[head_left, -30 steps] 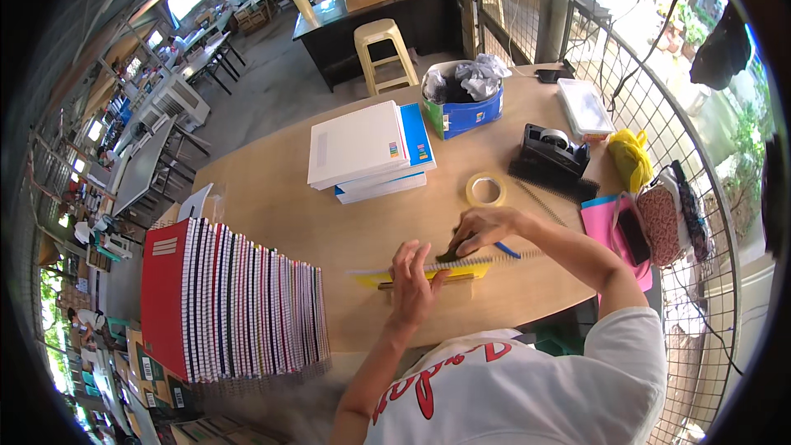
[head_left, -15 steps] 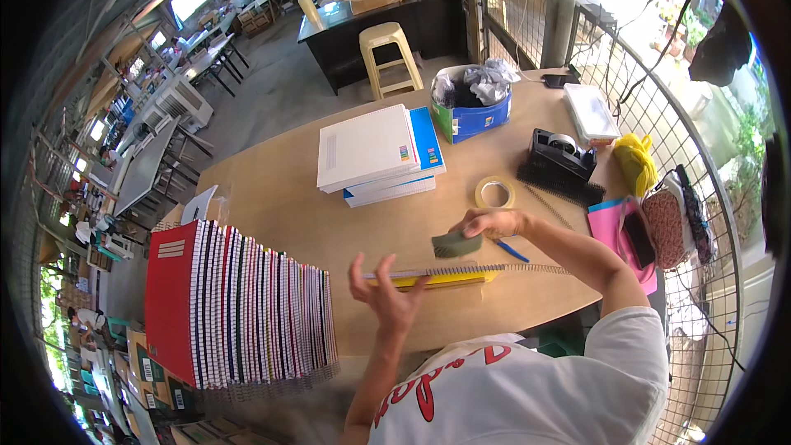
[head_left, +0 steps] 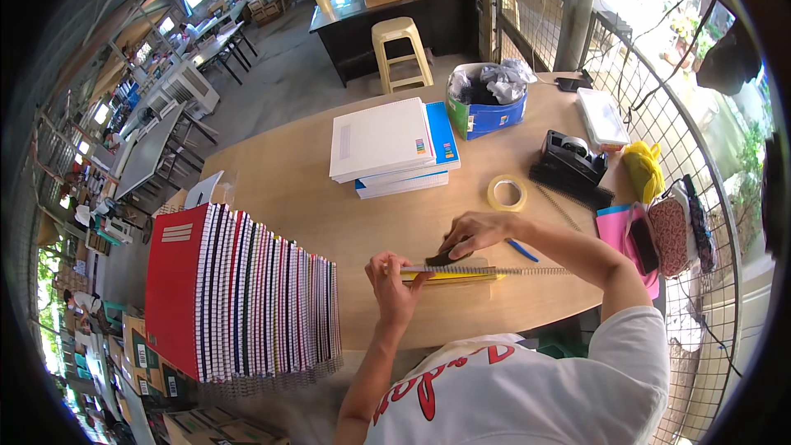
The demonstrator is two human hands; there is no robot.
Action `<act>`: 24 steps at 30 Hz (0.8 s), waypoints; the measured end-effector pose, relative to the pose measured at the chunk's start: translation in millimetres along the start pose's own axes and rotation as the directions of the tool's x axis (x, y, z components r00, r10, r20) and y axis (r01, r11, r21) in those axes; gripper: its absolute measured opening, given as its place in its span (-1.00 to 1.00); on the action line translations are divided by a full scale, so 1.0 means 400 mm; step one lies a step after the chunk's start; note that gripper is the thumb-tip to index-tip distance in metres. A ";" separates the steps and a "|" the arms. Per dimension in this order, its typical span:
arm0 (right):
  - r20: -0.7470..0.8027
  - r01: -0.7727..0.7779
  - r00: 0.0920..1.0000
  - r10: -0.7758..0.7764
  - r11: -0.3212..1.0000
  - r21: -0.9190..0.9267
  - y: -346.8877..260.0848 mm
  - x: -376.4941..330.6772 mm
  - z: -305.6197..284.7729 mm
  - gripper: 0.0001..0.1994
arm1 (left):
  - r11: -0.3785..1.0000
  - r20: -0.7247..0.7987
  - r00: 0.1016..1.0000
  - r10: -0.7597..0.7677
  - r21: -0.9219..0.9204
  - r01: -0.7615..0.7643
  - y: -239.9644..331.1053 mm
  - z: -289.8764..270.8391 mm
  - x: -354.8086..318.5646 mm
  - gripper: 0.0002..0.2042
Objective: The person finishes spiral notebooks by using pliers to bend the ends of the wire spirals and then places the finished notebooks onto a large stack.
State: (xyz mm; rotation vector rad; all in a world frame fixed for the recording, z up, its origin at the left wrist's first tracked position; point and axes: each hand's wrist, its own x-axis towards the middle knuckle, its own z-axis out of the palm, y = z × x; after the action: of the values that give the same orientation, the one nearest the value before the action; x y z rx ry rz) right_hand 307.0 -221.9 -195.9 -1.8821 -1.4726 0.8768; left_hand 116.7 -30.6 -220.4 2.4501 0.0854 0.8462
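A yellow notebook [head_left: 460,277] stands on its edge before me, its binding side up. A long wire coil [head_left: 534,270] runs along that edge and sticks out past the notebook's right end. At the notebook's left end, my left hand [head_left: 392,280] is closed around the corner, thumb on the near side. My right hand [head_left: 475,235] grips a small dark pad or block [head_left: 443,260] from above and holds it down against the coil side. The fingers partly cover the pad, so its exact kind cannot be made out.
Many coil-bound notebooks [head_left: 177,280] stand in a row at the left. Stacked white and blue books [head_left: 379,142] lie beyond my hands. Tape roll [head_left: 507,193], blue pen [head_left: 522,250], black tape dispenser [head_left: 570,158], yellow bundle [head_left: 643,171] and pink folder [head_left: 614,235] sit to the right.
My right hand has lowered the pad from above the table onto the coil edge. My left hand's spread fingers have closed on the notebook's left end. The whole view has shifted slightly.
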 end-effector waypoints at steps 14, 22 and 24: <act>0.018 -0.009 1.000 0.002 0.909 0.417 -0.009 0.066 0.009 -0.47 | 0.994 -0.022 0.999 0.044 -0.103 -0.046 -0.020 -0.010 -0.004 -0.27; 0.019 0.001 1.000 -0.005 0.974 0.225 -0.061 0.096 0.022 -0.45 | 0.990 0.002 1.000 -0.008 -0.141 0.008 -0.021 -0.020 -0.010 -0.24; 0.090 -0.021 0.996 0.006 0.986 0.165 -0.017 0.113 0.036 -0.41 | 0.985 0.007 1.000 -0.013 -0.173 0.014 -0.006 -0.021 -0.004 -0.28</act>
State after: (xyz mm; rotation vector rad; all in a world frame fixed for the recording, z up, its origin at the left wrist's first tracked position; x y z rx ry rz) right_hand 299.3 -175.5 -205.9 -1.7529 -1.3937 1.0680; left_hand 110.8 -25.1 -216.9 2.2867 0.0247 0.8064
